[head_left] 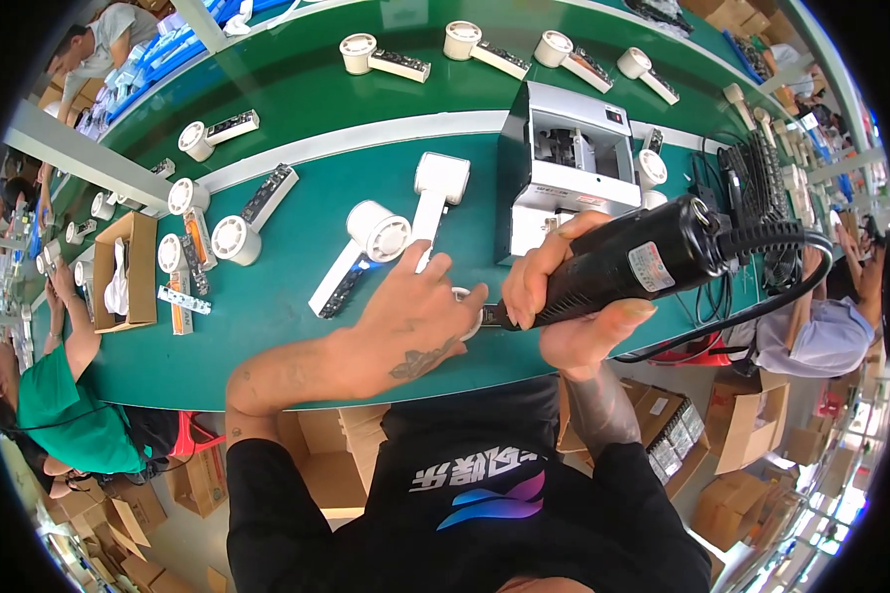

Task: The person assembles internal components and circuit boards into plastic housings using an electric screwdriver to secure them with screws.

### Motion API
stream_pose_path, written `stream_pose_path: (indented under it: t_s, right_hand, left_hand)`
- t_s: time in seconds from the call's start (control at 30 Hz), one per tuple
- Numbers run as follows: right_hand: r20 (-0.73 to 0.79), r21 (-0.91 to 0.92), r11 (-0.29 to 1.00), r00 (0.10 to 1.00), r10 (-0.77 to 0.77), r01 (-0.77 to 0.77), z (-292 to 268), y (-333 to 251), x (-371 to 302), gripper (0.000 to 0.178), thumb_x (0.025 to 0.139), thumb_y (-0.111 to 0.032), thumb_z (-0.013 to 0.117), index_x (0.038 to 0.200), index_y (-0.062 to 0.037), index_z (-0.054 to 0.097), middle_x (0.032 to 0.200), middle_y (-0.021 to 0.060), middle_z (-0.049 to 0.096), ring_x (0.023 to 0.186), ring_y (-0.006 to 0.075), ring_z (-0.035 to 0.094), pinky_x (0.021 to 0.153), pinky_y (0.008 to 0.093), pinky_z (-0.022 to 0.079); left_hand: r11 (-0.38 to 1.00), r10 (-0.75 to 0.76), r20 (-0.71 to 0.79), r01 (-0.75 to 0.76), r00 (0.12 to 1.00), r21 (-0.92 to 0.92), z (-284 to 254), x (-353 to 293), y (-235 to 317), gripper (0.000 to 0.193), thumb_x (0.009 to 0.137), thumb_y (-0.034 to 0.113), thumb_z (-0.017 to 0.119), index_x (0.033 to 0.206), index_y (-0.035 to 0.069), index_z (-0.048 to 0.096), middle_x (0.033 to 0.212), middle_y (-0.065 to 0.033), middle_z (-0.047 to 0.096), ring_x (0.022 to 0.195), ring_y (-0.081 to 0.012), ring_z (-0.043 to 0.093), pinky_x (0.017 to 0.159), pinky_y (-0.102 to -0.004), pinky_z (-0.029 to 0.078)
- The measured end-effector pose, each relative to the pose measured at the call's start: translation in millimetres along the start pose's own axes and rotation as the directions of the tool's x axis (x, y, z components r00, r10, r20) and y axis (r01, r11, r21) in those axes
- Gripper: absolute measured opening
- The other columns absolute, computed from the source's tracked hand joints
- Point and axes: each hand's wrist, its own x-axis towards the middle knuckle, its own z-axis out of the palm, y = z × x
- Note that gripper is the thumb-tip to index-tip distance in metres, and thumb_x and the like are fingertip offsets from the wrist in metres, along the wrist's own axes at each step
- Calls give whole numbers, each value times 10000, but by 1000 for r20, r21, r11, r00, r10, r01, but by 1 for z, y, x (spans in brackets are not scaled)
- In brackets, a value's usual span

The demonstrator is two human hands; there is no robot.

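My right hand (576, 296) grips a black corded electric screwdriver (618, 265), its tip pointing left. The tip meets a white part (464, 295) that my left hand (420, 308) holds with closed fingers; most of that part is hidden by the fingers. Just beyond my left hand lies a white hair-dryer-shaped device (378, 231) with a round vented head and an uncovered handle showing dark insides. Past it, another white device (443, 178) of that shape lies with its handle toward me.
A grey-and-black machine (569, 158) stands behind the screwdriver. More white devices (235, 239) lie to the left, near a cardboard box (129, 272). Others sit on the green conveyor (297, 84). The screwdriver's cable (806, 287) loops at right. Co-workers sit at both sides.
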Motion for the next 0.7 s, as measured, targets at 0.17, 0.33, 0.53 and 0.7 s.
stream_pose_path:
  t_s: [0.17,0.33,0.53,0.7]
  right_hand:
    - [-32,12,1000,999,-1,2,-2,-3,-3,960,761,-922,401,1236,-87,408,599,51,458,412,157,413,419,307,386]
    - [15,7,1000,1000,-20,20,-1,1,-8,927,766,-899,447,1199,-79,411,608,57,472,424,159,426,422,305,393]
    - [171,219,969,972,-158,119,-7,16,-14,792,801,-608,750,1176,38,487,672,109,576,514,164,546,470,286,445]
    - [224,96,995,973,-55,34,-3,15,-16,834,766,-735,696,1120,-28,433,679,98,522,493,174,500,467,298,432]
  left_hand:
    - [999,-7,37,8,999,-32,-4,0,2,582,831,316,758,1290,-3,595,764,-81,663,1022,-261,556,996,-436,343]
    - [1000,6,-5,-6,1000,-1,2,-1,4,583,825,330,761,1271,-9,598,772,-84,674,1024,-267,565,1006,-443,341]
    - [1000,-11,22,11,1000,5,-3,1,5,536,819,341,761,1205,-7,630,784,-87,691,1046,-283,569,1037,-467,346]
    - [996,-56,32,53,998,73,1,3,5,500,808,371,755,1142,13,654,788,-83,692,1054,-292,562,1034,-474,356]
